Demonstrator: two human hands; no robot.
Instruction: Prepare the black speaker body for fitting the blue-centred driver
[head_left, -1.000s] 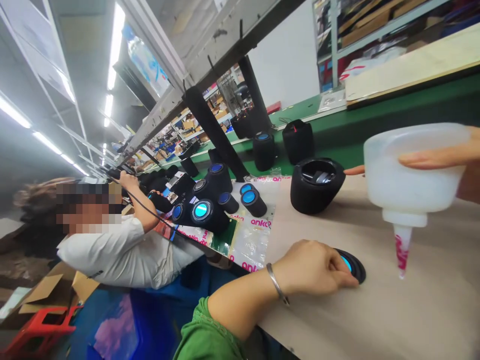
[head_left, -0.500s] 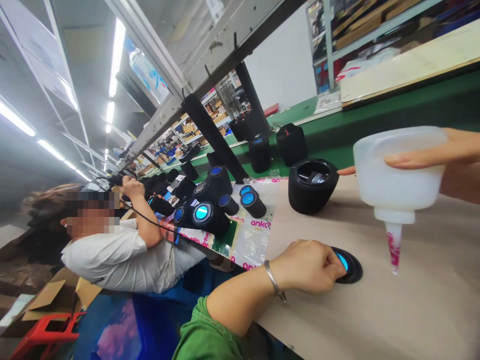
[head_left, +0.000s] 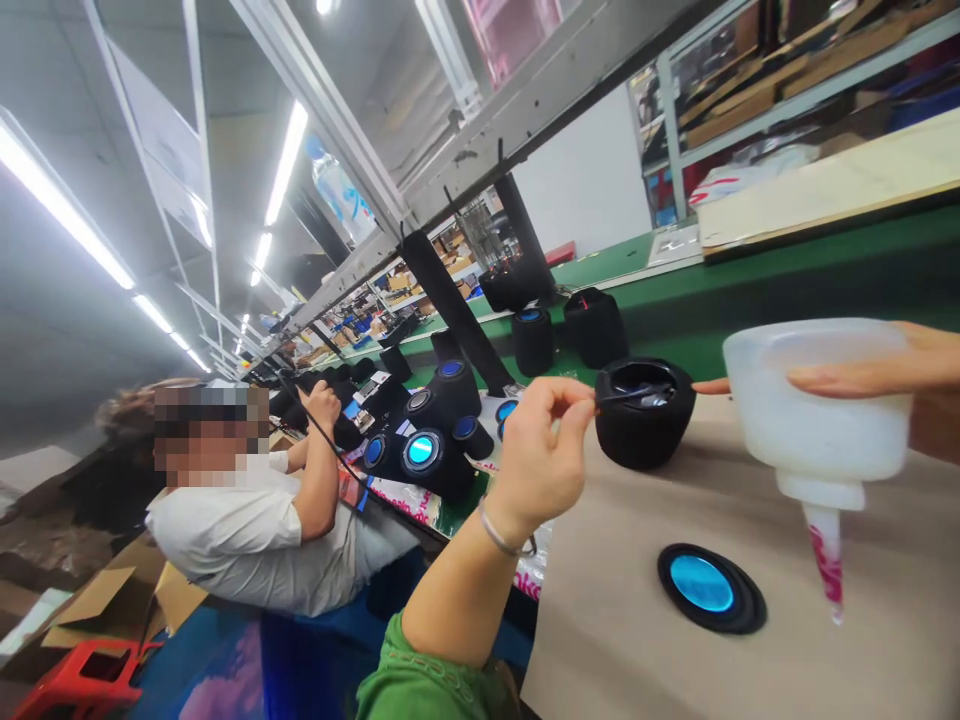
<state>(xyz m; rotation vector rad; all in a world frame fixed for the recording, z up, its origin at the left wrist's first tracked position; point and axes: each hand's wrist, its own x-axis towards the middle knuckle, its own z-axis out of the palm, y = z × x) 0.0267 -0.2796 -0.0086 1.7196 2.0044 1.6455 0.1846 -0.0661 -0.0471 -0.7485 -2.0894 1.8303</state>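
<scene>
Since the earlier frame, the left hand (head_left: 541,450) has lifted off the round blue-centred cap (head_left: 711,588), and its fingers now pinch a thin black wire (head_left: 626,395) over the open black speaker shell (head_left: 643,415). That cap lies alone on the tan surface (head_left: 637,650), with free room around it. At the right edge, the right hand (head_left: 892,372), mostly cut off, grips the white glue bottle (head_left: 821,415), nozzle down.

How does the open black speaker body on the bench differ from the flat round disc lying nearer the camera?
The speaker body is tall and bulging, with an open top showing parts inside; the disc is flat and closed, with a blue centre. The left hand holds something thin at the speaker body's opening, whereas the disc lies untouched. Both are round, black and on the bench.
</scene>
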